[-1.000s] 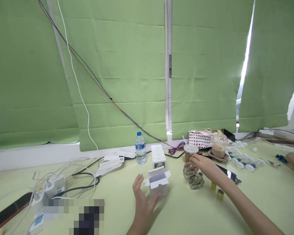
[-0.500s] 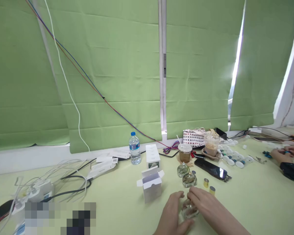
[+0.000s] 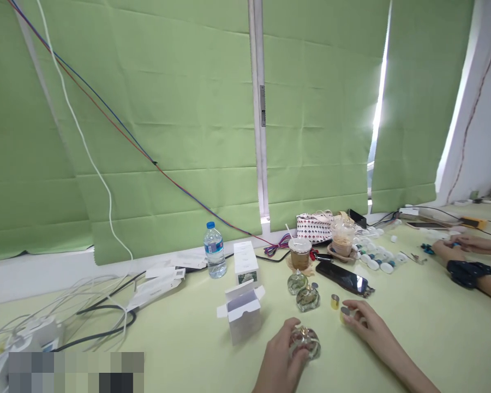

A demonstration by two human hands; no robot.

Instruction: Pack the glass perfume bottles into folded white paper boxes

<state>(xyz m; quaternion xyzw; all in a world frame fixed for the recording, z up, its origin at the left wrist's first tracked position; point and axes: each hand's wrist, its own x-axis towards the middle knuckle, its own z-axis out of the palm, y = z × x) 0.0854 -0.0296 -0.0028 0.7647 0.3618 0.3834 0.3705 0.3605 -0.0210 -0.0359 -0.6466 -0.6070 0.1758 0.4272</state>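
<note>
My left hand [image 3: 281, 357] holds a round glass bottle [image 3: 305, 343] by its left side, low over the table. To its right, the fingertips of my right hand [image 3: 366, 323] close round a gold cap with a grey top [image 3: 344, 315]. Another gold cap [image 3: 335, 301] stands just beyond it. Two more glass bottles [image 3: 297, 283] [image 3: 308, 297] stand farther back, beside a small grey disc. An opened white box [image 3: 244, 318] with raised flaps stands left of the bottles.
Behind stand a white carton [image 3: 245, 263], a water bottle [image 3: 215, 251] and drink cups [image 3: 300, 254]. A black phone [image 3: 342, 277] lies right of them. Cables and a power strip [image 3: 36, 333] fill the left. Another person's hands [image 3: 450, 248] work at the far right.
My right hand has left the glass bottle and moved right to the gold cap, gripping it. My left hand still holds the bottle, whose top now shows. The view has turned slightly right.
</note>
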